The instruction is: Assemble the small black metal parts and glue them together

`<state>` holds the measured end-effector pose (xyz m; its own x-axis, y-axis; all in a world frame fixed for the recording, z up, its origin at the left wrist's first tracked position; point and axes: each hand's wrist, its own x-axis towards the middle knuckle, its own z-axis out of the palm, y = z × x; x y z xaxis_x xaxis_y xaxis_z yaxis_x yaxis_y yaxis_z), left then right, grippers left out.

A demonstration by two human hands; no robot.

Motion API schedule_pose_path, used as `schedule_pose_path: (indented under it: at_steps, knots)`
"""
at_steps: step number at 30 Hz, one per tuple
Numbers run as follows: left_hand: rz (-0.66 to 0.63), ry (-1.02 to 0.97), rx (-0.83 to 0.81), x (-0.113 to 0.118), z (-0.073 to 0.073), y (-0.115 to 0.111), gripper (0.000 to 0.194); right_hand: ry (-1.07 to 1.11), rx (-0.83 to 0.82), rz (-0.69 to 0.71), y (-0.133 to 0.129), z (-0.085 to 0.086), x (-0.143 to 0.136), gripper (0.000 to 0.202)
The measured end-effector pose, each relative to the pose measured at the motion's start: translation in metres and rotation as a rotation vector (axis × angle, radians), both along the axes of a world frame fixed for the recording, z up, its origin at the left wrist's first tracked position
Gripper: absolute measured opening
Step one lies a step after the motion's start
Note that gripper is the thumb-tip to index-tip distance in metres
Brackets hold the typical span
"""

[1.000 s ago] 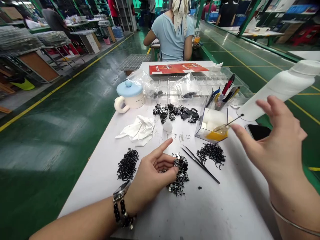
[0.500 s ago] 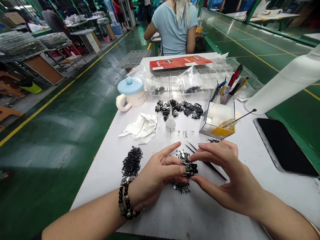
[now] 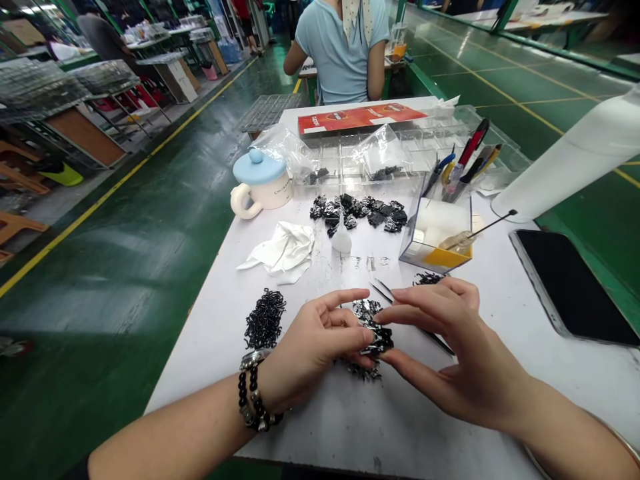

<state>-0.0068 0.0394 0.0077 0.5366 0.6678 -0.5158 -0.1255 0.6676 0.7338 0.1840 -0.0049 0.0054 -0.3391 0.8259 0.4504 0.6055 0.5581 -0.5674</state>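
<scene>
Between my two hands is a small black part with shiny metal pieces (image 3: pixel 381 339), held above the white table. My left hand (image 3: pixel 320 333) pinches its left side between thumb and fingers, with the index finger stretched out. My right hand (image 3: pixel 450 340) grips its right side, thumb below and index finger above. Behind and beneath it lies a pile of small shiny metal pieces (image 3: pixel 367 308), partly hidden by my hands. Black tweezers (image 3: pixel 440 341) lie under my right hand. A heap of small black hook-shaped pieces (image 3: pixel 265 319) sits left of my left hand.
Further back lie similar black parts (image 3: pixel 390 217), a small white dropper bottle (image 3: pixel 341 240) and a white cloth (image 3: pixel 283 252). A lidded mug (image 3: pixel 263 183) stands left; a pen box (image 3: pixel 435 233), white bottle (image 3: pixel 565 160) and phone (image 3: pixel 575 287) are right. A person (image 3: pixel 340 53) sits ahead.
Both hands stay around the black part, with only slight finger shifts. My left index finger has lowered a little. The view has tilted slightly.
</scene>
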Motion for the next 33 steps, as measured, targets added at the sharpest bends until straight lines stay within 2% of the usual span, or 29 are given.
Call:
schedule_pose_path:
  at_steps: [3,10,24,27,33]
  knots:
    - [0.005,-0.017,0.028,-0.001,-0.003,-0.002,0.046,0.009,0.017,0.014,-0.001,0.000,0.000,0.055]
    - [-0.002,-0.017,0.041,-0.001,-0.001,-0.002,0.043,0.018,0.032,0.016,-0.001,-0.001,0.000,0.058]
    - [-0.026,0.001,0.000,0.000,0.001,-0.001,0.038,0.011,-0.065,0.009,0.003,-0.003,0.004,0.054]
    - [-0.024,-0.076,-0.061,-0.001,0.003,0.001,0.039,0.118,-0.151,0.015,0.004,-0.007,0.005,0.056]
    - [-0.045,-0.426,-0.132,0.000,0.001,-0.001,0.044,0.531,-0.371,0.012,0.007,-0.012,0.004,0.055]
